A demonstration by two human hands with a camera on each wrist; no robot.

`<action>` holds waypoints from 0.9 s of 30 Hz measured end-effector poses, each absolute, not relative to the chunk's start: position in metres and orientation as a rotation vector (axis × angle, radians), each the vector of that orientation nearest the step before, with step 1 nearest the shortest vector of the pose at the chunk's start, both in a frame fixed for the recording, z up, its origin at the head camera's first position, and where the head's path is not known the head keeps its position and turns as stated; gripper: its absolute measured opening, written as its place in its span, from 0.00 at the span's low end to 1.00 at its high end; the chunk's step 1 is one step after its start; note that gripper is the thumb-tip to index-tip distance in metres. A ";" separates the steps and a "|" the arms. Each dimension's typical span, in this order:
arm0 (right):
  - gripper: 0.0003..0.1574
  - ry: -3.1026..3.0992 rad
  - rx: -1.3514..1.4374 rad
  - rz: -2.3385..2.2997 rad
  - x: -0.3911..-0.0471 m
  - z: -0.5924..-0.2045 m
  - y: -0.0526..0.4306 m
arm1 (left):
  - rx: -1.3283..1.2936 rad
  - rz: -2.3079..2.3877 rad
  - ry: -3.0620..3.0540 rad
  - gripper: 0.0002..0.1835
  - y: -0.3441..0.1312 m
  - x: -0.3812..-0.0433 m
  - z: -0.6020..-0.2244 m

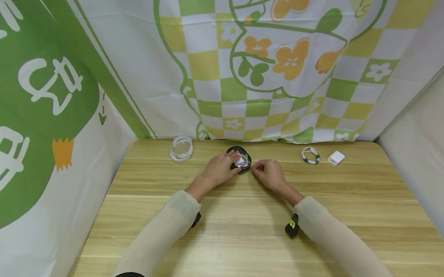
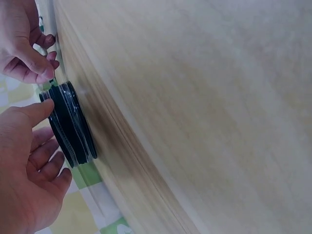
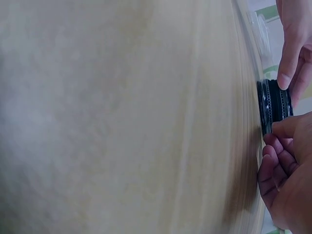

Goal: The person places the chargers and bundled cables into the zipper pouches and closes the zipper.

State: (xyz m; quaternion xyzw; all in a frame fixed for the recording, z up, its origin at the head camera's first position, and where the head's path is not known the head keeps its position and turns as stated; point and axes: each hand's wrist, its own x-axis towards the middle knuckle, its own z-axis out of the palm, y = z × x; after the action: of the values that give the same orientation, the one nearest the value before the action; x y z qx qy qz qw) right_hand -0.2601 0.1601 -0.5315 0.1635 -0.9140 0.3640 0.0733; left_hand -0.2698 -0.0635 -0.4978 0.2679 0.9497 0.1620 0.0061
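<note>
A small round black zip case point(image 1: 246, 160) with a glossy top lies flat near the table's back edge. My left hand point(image 1: 219, 168) holds it from the left, fingers over the top and thumb against the side. In the left wrist view, two zipper tracks run round the case's side wall point(image 2: 66, 114). My right hand point(image 1: 270, 174) is at the right side of the case. Its thumb and forefinger pinch the small dark zipper pull point(image 2: 52, 82), mostly hidden by the fingertips.
A coiled white cable point(image 1: 181, 149) lies to the left on the wooden table point(image 1: 239, 235). Right of the hands are a smaller tied white cable point(image 1: 310, 155) and a white charger plug point(image 1: 335, 158). A patterned curtain point(image 1: 206, 77) hangs directly behind the table.
</note>
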 end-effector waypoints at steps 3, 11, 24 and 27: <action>0.04 -2.742 0.510 1.080 -0.257 -0.531 0.158 | 0.828 0.488 2.987 0.29 -0.063 -0.267 -0.498; 0.04 -2.773 0.528 1.087 -0.254 -0.533 0.152 | 0.827 0.447 3.001 0.33 -0.060 -0.265 -0.499; 0.04 -2.768 0.537 1.150 -0.254 -0.536 0.153 | 0.772 0.546 2.966 0.33 -0.059 -0.269 -0.500; 0.04 -2.759 0.545 1.162 -0.255 -0.537 0.155 | 0.778 0.574 2.956 0.33 -0.060 -0.269 -0.501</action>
State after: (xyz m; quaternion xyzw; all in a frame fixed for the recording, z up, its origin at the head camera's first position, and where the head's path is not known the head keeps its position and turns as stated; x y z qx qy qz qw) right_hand -0.2551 0.1546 -0.5371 0.1788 -0.9056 0.3814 0.0493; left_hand -0.2695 -0.0604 -0.5007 0.2502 0.9503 0.1844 0.0156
